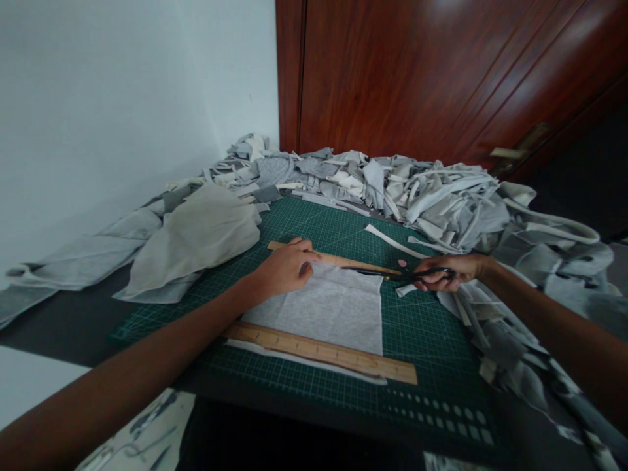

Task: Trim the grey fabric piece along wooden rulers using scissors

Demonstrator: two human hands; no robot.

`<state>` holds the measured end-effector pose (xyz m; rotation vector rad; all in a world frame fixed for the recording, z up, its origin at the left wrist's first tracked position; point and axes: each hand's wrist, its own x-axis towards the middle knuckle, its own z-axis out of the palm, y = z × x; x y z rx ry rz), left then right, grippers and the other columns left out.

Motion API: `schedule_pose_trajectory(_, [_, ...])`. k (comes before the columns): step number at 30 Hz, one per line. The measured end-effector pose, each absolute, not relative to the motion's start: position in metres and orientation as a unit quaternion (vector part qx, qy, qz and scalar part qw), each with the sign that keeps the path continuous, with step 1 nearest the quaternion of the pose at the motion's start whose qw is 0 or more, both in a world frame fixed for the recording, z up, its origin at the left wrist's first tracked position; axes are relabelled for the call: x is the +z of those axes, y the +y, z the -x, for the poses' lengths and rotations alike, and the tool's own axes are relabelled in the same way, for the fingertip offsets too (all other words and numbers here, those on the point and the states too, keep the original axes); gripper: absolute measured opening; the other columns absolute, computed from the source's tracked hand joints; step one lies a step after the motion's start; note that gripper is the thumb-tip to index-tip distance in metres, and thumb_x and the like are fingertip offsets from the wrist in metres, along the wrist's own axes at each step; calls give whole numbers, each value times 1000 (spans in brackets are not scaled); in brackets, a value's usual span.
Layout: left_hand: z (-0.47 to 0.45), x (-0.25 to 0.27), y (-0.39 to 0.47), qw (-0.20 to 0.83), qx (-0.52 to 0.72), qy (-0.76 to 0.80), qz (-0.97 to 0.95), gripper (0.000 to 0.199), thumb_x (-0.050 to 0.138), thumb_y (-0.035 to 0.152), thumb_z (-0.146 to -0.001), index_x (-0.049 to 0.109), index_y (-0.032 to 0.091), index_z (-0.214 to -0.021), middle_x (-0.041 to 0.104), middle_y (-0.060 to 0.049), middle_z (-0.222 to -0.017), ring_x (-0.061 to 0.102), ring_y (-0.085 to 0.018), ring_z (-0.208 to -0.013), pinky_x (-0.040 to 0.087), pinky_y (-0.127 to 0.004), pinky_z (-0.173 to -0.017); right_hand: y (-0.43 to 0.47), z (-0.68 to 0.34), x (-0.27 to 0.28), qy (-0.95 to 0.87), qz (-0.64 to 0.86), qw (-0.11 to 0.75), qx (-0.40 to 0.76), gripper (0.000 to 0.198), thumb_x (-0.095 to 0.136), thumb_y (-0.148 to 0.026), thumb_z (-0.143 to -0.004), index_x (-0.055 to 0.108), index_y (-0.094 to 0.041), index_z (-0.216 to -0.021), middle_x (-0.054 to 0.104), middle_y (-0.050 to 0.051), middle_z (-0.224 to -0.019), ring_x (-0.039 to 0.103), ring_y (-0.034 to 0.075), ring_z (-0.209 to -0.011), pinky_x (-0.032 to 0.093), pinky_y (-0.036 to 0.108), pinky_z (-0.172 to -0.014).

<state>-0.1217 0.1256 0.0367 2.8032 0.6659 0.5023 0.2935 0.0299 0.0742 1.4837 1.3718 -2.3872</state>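
A light grey piece of fabric (333,304) lies flat on the green cutting mat (432,327). My left hand (289,267) is at its far edge, fingers curled and thumb close to them, gripping the cloth there. In my right hand (446,271) is a pair of black-handled scissors (367,271), their blades pointing left along the fabric's far edge. Just behind that edge lies a wooden ruler (353,260), partly covered by my left hand. A second wooden ruler (324,348) lies over the near edge, with a thin pale strip (304,361) along its front side.
A long heap of grey and white fabric scraps (343,173) borders the mat at the back and right. Larger cloth pieces (196,232) lie on the left. Cut strips (392,241) rest near the scissors. Behind stand a white wall (122,98) and a wooden door (392,78).
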Motion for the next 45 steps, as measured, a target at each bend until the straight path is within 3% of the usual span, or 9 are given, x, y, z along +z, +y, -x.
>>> schedule_pose_trajectory(14, [122,35,126,113,177,227,-951,37,50,7,-87,74,15,-115,65,-9,-105,57,-25,-106,48,-40,-95,23,-286,83,413,-509,15,-755,41,72,-52,-84,51,-18,-93,31,-12,-57,14,1,-42,11,14,-36])
schedule_pose_trajectory(32, [121,36,126,123,178,221,-951,38,49,10,-89,74,20,-116,63,-7,-99,56,-25,-103,46,-40,-93,45,-281,69,385,-452,28,-804,45,53,-62,-96,49,-17,-96,30,-12,-56,13,2,-39,13,14,-35])
schedule_pose_trajectory(45, [122,33,127,121,180,219,-951,25,57,23,-96,73,20,-115,62,-8,-105,54,-25,-106,46,-39,-93,50,-281,67,395,-453,45,-798,58,62,-76,-84,53,-19,-91,31,-12,-50,15,3,-33,11,16,-29])
